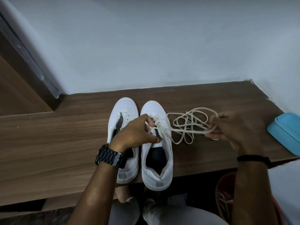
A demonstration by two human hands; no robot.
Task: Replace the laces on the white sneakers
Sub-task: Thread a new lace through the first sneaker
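Pinching cream lace (186, 125) with both hands' fingers (151, 125) above right sneaker (156, 148), blue case (285, 133) nearby.

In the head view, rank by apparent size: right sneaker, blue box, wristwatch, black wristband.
1. right sneaker
2. blue box, though the frame edge cuts it off, so its full size is unsure
3. wristwatch
4. black wristband

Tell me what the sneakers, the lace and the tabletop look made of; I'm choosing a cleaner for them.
Sneakers: smooth white leather or a synthetic lookalike, matte with stitched panels; which one cannot be told. Lace: flat cream woven fabric, limp and looping, probably cotton or polyester. Tabletop: brown wood-grain surface, likely laminate over board, given the even printed-looking grain and chipped far right corner.
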